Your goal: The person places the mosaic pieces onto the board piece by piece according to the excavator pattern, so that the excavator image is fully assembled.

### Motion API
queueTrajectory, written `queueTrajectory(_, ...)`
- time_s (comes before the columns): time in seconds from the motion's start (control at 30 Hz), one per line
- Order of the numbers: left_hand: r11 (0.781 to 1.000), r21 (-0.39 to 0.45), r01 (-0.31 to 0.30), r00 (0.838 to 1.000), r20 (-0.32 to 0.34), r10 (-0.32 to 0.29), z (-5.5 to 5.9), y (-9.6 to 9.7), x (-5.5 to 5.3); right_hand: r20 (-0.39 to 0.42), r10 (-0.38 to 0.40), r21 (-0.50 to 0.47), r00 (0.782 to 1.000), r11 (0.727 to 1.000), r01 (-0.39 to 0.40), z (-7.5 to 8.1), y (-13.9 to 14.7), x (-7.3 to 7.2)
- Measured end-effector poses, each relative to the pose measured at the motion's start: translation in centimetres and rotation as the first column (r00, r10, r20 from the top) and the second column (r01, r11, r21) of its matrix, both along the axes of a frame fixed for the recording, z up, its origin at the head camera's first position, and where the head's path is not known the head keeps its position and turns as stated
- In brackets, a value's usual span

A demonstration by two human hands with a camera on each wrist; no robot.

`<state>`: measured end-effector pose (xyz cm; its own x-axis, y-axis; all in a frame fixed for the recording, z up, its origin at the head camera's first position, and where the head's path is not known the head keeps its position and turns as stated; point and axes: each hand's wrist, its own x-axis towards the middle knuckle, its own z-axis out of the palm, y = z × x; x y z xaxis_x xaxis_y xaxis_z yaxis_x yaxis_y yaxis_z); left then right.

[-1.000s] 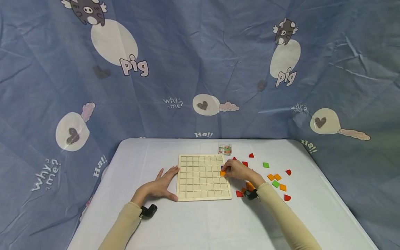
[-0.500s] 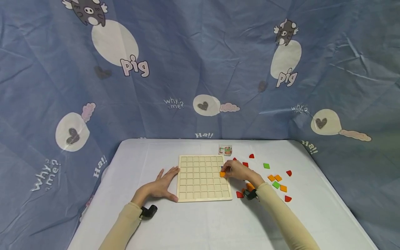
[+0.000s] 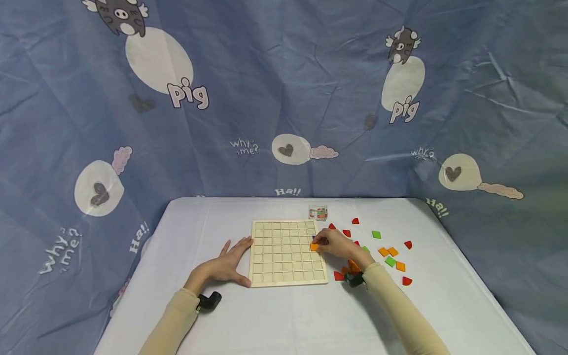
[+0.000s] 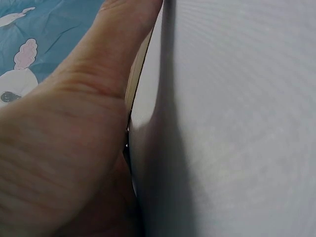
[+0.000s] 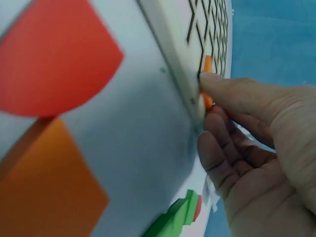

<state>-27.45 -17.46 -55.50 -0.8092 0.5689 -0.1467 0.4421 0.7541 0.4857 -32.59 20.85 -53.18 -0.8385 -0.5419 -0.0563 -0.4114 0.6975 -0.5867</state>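
A pale wooden board (image 3: 284, 254) with a square grid lies on the white table. My left hand (image 3: 228, 264) is spread at its left edge, thumb and fingertips touching the rim. In the left wrist view, the thumb side of that hand (image 4: 74, 128) rests along the board's side. Over the rightmost column, my right hand (image 3: 335, 243) pinches an orange square tile (image 3: 314, 247). The right wrist view has the thumb on this orange tile (image 5: 208, 101), low against the board. Just behind the tile a small dark blue piece (image 3: 313, 237) shows, partly hidden by the fingers.
Red quarter-round pieces (image 3: 407, 281), orange tiles (image 3: 401, 266) and green tiles (image 3: 376, 234) lie scattered right of the board, some beneath the right forearm. A small printed card or packet (image 3: 318, 212) lies behind the board. Patterned blue cloth (image 3: 248, 98) hangs behind the table.
Both hands keep their places at the board. The orange tile stays at the right column, with at most a tiny shift; the head view sways slightly.
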Motion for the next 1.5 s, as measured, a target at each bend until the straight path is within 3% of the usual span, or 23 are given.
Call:
queueTrajectory(0.53,1.000,0.003,0.004,1.000,0.000,-0.004,0.0,0.3,-0.3,-0.041,-0.029,0.021,0.999,0.999,0.030,0.3,0.0,0.3)
queueTrajectory(0.67,1.000,0.015,0.005,1.000,-0.006,-0.005,0.0,0.2,-0.2,-0.029,-0.044,-0.031,0.999,0.999,0.043,0.6,0.5,0.7)
queueTrajectory(0.83,0.999,0.035,0.006,1.000,-0.004,-0.006,-0.1,-0.1,0.0,0.001,-0.129,-0.133,0.992,0.983,0.128,1.1,2.8,0.7)
queueTrajectory(0.97,0.999,0.042,0.006,1.000,-0.004,-0.006,-0.1,-0.2,0.1,0.015,-0.216,-0.161,0.976,0.963,0.215,1.5,5.9,0.1)
queueTrajectory(1.17,0.999,0.034,0.000,1.000,-0.003,0.000,-0.1,-0.3,0.0,0.027,-0.359,-0.117,0.933,0.926,0.360,1.3,11.6,-0.6)
queueTrajectory(1.5,1.000,0.031,0.005,1.000,0.003,-0.005,-0.3,-0.2,0.0,0.113,-0.469,0.012,0.876,0.882,0.471,-0.3,16.9,-1.4)
